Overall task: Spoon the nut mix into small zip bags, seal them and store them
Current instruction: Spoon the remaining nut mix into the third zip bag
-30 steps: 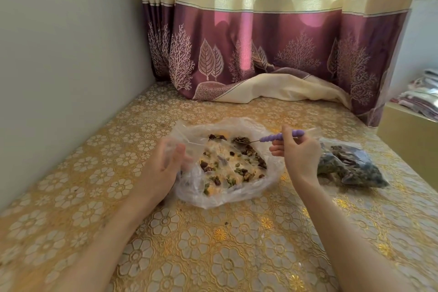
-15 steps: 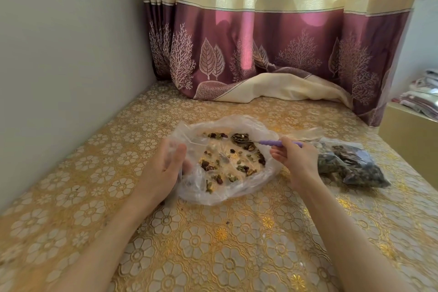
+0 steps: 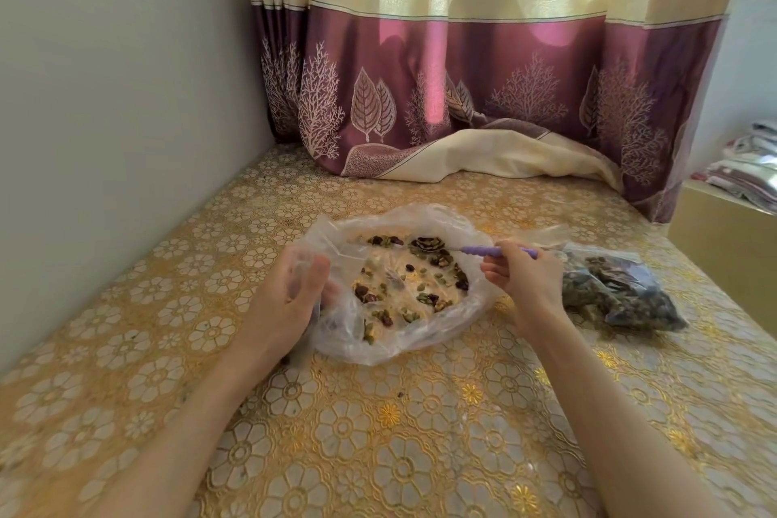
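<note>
A: Gold flowered cloth (image 3: 378, 433) over the table, a purple and cream curtain (image 3: 483, 76) behind, a grey wall to the left.

B: And the nut mix?

A: Scattered thin inside a big clear bag (image 3: 403, 341) lying open in the middle. Only a sparse layer is left. To the right sits 1 filled zip bag (image 3: 622, 294), dark with nuts; I cannot tell whether its strip is pressed shut.

B: Hands?

A: The right hand (image 3: 525, 282) pinches the purple handle of a spoon (image 3: 483, 251), its bowl heaped at the bag's far edge. The left hand (image 3: 290, 290) has its fingers curled round clear film at the bag's left side. Whether that is a small bag or just the big one's rim, I cannot tell.

B: How will it handle?

A: I'd judge the film limp and slippery, so it collapses unless the mouth is held open at the rim. The nuts are light, loose and roll easily. Keep the spoon level and tip it low inside the mouth. For sealing, take the zip strip at 1 end and press along it.
</note>
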`<state>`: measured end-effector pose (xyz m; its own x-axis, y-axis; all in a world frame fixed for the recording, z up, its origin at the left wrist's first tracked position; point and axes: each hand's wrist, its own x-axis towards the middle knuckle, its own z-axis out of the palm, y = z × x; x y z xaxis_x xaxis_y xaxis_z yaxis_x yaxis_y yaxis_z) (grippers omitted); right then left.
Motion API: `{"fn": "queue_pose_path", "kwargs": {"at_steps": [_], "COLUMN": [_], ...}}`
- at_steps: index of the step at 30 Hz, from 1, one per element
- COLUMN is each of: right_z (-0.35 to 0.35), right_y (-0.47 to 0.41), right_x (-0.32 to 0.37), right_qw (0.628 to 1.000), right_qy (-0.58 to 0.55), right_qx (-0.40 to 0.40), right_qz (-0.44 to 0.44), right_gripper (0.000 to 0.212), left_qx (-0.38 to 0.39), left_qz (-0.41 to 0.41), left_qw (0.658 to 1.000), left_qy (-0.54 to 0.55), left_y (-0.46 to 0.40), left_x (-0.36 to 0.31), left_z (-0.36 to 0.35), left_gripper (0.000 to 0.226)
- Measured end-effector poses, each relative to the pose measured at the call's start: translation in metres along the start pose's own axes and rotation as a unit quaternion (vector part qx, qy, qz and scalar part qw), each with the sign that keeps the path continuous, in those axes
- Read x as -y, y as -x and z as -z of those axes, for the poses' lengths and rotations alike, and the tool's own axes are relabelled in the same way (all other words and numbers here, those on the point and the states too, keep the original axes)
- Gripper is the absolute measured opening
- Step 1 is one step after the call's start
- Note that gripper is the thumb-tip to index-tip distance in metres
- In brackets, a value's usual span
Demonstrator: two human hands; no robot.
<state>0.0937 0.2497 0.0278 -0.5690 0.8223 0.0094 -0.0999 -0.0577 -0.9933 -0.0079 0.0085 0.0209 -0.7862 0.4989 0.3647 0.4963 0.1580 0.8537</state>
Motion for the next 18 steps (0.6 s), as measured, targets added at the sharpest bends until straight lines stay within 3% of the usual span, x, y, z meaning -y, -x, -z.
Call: {"fn": "queue_pose_path", "kwargs": {"at_steps": [7, 11, 18], "right_z": [0.004, 0.002, -0.007], "right_y": [0.005, 0.009, 0.027], "right_x": [0.010, 0.019, 0.054], "right_qw": [0.999, 0.998, 0.988], "right_qy": [0.006, -0.001, -0.084], "right_qx": [-0.034, -0.043, 0.086], "right_qz": [0.017, 0.038, 0.096], "right_gripper": [0.040, 0.024, 0.022], "left_qx": [-0.029, -0.024, -0.016], "left_qz": [-0.019, -0.009, -0.006], "left_qw": [0.999, 0.999, 0.999], "left_qy": [0.040, 0.044, 0.048], "left_y": [-0.001, -0.002, -0.001], "left_x": [-0.004, -0.003, -0.003], "left_z": [0.002, 0.002, 0.002], "left_gripper": [0.073, 0.075, 0.066]}}
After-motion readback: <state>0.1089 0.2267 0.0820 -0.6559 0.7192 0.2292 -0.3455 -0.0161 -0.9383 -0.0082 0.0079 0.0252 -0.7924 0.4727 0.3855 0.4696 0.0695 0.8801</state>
